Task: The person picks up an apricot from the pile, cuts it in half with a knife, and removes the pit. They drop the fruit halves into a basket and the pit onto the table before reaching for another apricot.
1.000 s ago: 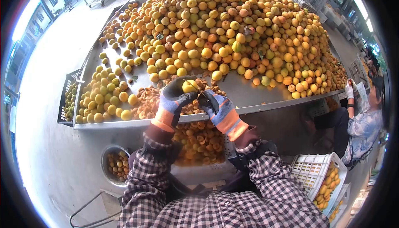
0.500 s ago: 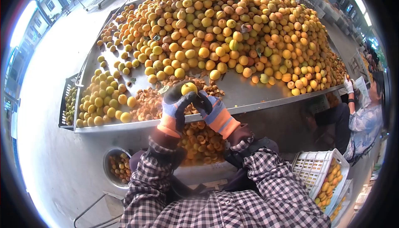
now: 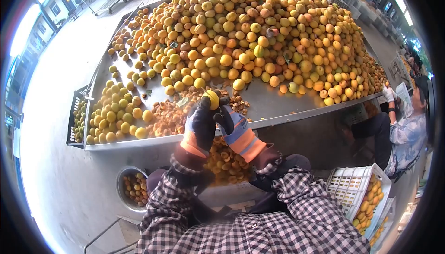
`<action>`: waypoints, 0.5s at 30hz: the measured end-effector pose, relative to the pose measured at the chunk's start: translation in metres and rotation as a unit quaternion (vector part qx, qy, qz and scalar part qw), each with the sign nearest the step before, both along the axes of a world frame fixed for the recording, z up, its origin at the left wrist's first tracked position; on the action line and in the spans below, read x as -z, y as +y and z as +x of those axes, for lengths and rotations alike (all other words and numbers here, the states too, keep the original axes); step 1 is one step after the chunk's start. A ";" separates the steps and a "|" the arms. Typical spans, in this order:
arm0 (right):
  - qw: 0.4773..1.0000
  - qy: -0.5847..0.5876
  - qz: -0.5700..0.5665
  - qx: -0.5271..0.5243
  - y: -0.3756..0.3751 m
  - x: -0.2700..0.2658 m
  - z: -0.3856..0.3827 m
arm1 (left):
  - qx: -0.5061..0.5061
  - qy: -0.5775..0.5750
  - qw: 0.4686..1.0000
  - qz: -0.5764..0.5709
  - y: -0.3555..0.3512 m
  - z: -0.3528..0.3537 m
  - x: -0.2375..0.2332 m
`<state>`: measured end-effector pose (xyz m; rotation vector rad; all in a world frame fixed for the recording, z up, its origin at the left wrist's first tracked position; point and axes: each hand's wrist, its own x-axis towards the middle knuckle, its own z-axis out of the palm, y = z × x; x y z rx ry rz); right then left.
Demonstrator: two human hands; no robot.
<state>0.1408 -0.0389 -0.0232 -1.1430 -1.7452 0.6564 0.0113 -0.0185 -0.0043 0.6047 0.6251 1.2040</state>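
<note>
A yellow apricot (image 3: 211, 99) with a dark line across its skin is held above the tray's front part. My left hand (image 3: 202, 123), in a grey-blue and orange glove with dark fingers, is closed around its left and lower side. From the right, my right hand (image 3: 235, 128), gloved alike, presses its bent fingers against the same fruit. Its fingertips are partly hidden, so any small tool there cannot be made out. Just under and beside the hands lies a heap of split brownish-orange apricot pieces (image 3: 169, 117) on the metal tray (image 3: 273, 108).
A big pile of whole apricots (image 3: 259, 36) covers the tray's back. Below its front edge sit more split halves (image 3: 227, 161). A metal bucket of fruit (image 3: 134, 189) stands at left, a white crate (image 3: 345, 189) at right. Another person (image 3: 408, 131) sits at far right.
Both hands have shifted slightly, with the apricot still between them. The fruit has turned, and its dark line now runs at a different slant.
</note>
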 end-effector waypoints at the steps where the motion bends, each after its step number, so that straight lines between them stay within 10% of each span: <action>1: 1.000 -0.005 0.002 0.003 0.002 0.001 -0.001 | 0.011 0.010 1.000 0.008 0.002 -0.001 0.000; 9: 1.000 0.009 -0.011 -0.004 -0.001 0.006 0.004 | 0.020 0.297 0.931 0.208 0.020 -0.034 -0.013; 12: 1.000 -0.009 -0.012 -0.009 -0.003 -0.002 0.001 | 0.010 0.224 0.946 0.233 0.020 -0.028 0.000; 15: 0.999 0.019 -0.018 0.026 -0.003 -0.006 -0.005 | -0.003 0.040 0.999 0.016 0.004 0.004 0.021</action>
